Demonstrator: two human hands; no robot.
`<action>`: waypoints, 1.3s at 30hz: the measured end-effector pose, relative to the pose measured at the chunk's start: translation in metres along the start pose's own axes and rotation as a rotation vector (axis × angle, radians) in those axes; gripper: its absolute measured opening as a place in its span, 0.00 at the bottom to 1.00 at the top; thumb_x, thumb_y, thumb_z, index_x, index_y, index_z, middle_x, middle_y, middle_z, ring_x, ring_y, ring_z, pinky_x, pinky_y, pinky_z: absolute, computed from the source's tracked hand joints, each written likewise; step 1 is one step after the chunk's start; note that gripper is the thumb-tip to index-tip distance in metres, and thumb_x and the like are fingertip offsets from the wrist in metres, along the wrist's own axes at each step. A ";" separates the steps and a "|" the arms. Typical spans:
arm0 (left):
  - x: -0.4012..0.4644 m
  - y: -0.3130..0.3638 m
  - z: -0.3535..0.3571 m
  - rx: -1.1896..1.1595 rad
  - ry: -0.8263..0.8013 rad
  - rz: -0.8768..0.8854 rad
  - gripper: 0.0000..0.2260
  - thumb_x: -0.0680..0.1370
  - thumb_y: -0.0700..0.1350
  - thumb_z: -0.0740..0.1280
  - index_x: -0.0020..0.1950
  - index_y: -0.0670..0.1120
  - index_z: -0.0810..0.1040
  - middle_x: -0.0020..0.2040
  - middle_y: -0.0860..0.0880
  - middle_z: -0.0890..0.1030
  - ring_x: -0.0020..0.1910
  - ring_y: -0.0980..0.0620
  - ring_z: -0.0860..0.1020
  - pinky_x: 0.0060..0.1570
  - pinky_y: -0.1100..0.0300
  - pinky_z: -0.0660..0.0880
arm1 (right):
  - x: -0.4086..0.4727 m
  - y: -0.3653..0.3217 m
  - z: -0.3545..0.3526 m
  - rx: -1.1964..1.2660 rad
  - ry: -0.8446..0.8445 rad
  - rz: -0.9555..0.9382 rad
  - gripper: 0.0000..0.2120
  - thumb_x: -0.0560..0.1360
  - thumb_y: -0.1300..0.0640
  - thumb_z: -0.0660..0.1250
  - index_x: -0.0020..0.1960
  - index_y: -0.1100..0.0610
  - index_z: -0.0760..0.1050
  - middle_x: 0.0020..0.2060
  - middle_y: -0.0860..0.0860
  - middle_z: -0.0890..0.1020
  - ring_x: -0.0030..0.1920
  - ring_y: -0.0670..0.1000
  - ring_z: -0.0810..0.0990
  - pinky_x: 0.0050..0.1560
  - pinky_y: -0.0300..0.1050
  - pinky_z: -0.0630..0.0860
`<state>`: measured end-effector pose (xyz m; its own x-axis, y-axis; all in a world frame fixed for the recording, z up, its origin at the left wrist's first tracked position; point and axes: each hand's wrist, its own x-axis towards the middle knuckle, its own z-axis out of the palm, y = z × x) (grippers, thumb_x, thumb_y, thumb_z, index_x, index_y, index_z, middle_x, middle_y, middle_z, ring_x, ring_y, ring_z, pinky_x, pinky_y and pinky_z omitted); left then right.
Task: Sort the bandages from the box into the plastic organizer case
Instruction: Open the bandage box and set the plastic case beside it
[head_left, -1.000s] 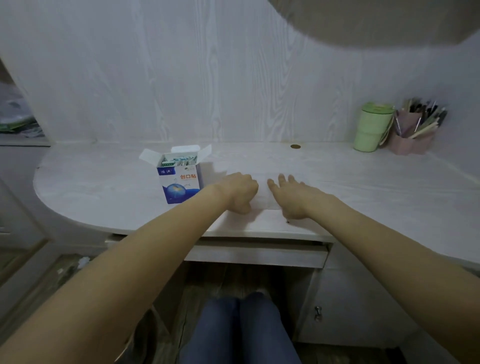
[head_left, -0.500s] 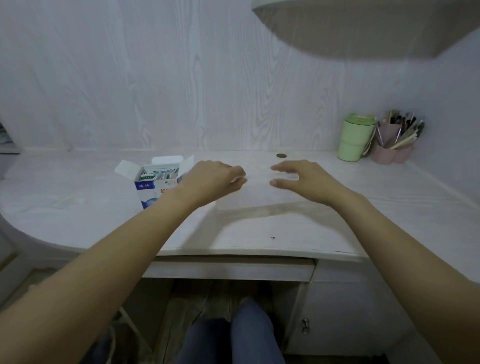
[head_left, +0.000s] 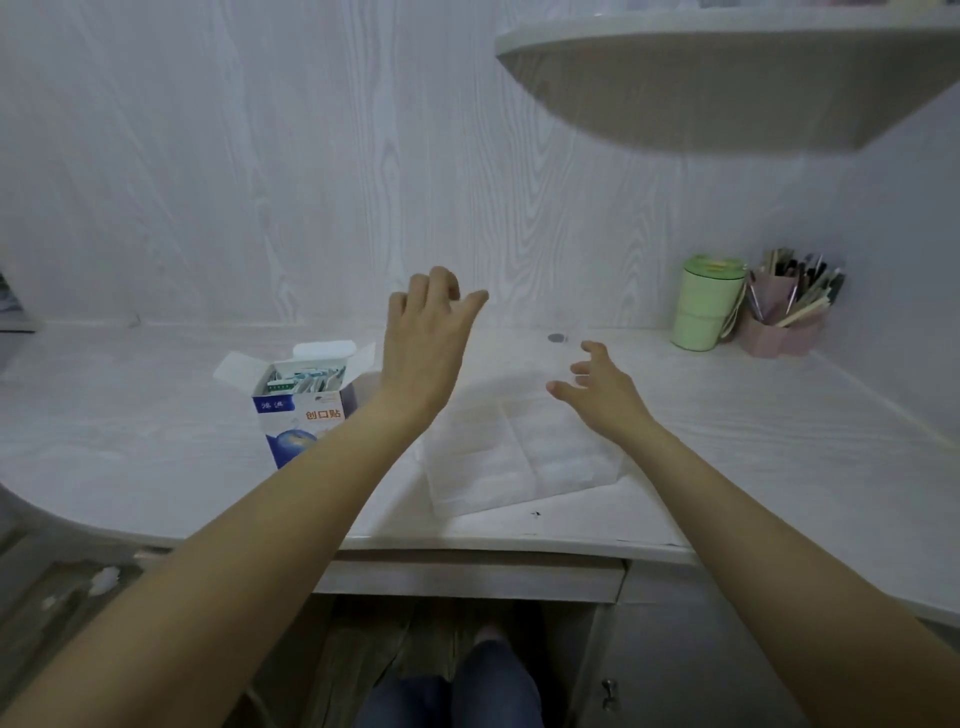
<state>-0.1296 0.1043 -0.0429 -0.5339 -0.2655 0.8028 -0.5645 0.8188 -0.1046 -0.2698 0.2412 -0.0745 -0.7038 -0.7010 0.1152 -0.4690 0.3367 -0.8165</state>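
Observation:
An open blue-and-white bandage box (head_left: 306, 415) stands on the white desk, with wrapped bandages (head_left: 304, 376) showing in its top. Right of it lies a clear plastic organizer case (head_left: 519, 467) with empty divided compartments; its transparent lid stands raised and is barely visible. My left hand (head_left: 426, 343) is lifted above the case's back left, its fingers curled with the thumb opposite them, apparently pinching the lid's upper edge. My right hand (head_left: 602, 395) hovers over the case's back right with loosely spread fingers, holding nothing.
A green lidded cup (head_left: 706, 301) and a pink pen holder (head_left: 779, 322) stand in the back right corner. A curved shelf (head_left: 727, 78) overhangs the upper right. A drawer front (head_left: 467, 577) sits under the desk's edge above my knees.
Both hands were low on the closed case. My left hand has since risen, swinging the lid up, and the compartments now show. My right hand moved slightly right.

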 end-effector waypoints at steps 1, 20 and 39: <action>0.000 0.004 0.003 0.014 -0.004 0.009 0.32 0.58 0.23 0.69 0.58 0.45 0.79 0.46 0.41 0.75 0.41 0.42 0.74 0.36 0.55 0.67 | 0.002 0.000 0.001 -0.023 -0.014 0.010 0.31 0.77 0.54 0.67 0.74 0.58 0.55 0.68 0.58 0.70 0.67 0.55 0.70 0.55 0.39 0.64; -0.031 -0.001 0.033 -0.326 -1.190 0.078 0.47 0.67 0.70 0.67 0.77 0.58 0.45 0.78 0.48 0.50 0.77 0.48 0.48 0.73 0.40 0.41 | 0.010 0.004 0.014 -0.832 -0.215 -0.120 0.25 0.81 0.43 0.54 0.72 0.55 0.63 0.69 0.55 0.67 0.70 0.57 0.61 0.63 0.53 0.66; -0.040 -0.134 -0.060 -0.377 -0.720 -0.287 0.32 0.74 0.46 0.70 0.75 0.49 0.61 0.71 0.49 0.69 0.68 0.48 0.68 0.62 0.56 0.69 | -0.007 -0.143 0.104 -0.341 -0.204 -0.711 0.13 0.80 0.60 0.59 0.61 0.55 0.76 0.56 0.51 0.77 0.57 0.49 0.73 0.55 0.40 0.68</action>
<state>0.0046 0.0358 -0.0257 -0.7438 -0.6415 0.1876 -0.5598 0.7513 0.3495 -0.1418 0.1326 -0.0171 -0.0807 -0.9089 0.4092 -0.9269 -0.0825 -0.3662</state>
